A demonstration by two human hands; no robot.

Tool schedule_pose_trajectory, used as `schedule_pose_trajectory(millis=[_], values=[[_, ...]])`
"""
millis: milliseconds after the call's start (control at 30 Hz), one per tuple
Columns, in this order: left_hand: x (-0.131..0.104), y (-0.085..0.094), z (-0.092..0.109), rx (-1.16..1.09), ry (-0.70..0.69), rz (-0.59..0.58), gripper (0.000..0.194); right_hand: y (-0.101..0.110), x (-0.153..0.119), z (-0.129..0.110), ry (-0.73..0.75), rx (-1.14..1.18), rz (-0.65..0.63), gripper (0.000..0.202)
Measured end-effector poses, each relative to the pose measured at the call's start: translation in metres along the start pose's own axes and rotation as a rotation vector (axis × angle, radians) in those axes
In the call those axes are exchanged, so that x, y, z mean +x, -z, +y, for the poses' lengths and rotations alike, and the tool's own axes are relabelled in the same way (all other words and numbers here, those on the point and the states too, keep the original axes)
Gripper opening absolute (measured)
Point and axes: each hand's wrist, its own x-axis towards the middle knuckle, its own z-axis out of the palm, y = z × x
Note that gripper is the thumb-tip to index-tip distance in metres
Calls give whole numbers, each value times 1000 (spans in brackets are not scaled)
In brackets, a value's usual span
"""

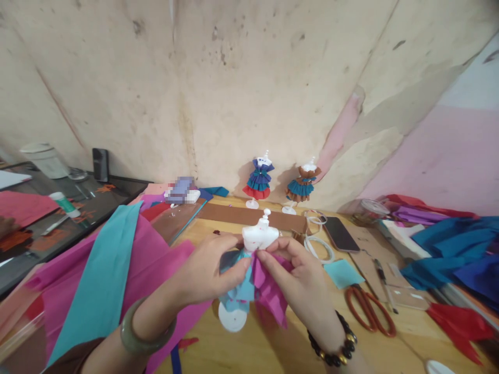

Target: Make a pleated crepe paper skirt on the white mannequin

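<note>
A small white mannequin (260, 235) stands tilted in front of me, with a light-blue skirt (238, 291) around its lower part and a round white base (233, 317) below. My left hand (212, 267) closes around its left side, thumb pressed on the blue skirt near the waist. On the other side my right hand (298, 267) pinches a gathered magenta crepe paper strip (268, 291) against the waist. The thumb and index finger of that hand meet at the paper's top edge. The mannequin's back is hidden.
Two dressed mannequins, one in blue and red (259, 179) and one in brown and teal (301, 188), stand by the wall. Scissors (370, 311), a phone (341, 234) and clear tubing (318, 250) lie right. Magenta paper (148, 249) and a turquoise strip (99, 280) spread left.
</note>
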Motion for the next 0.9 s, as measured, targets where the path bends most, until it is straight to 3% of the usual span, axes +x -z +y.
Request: schedule_pose_trajectory(millis=[67, 200, 433, 700, 900], values=[[1, -1, 0, -46, 18, -25, 22, 1, 0, 0, -2, 18, -37, 21], [2, -5, -3, 26, 54, 39, 23, 1, 0, 1, 17, 11, -81, 17], [3, -6, -4, 176, -34, 121, 22, 2, 0, -1, 29, 16, -120, 13], [7, -3, -7, 230, -32, 160, 28, 6, 1, -3, -36, -24, -151, 20], [7, 2, -10, 106, 132, 38, 29, 16, 9, 9, 8, -200, -113, 27]])
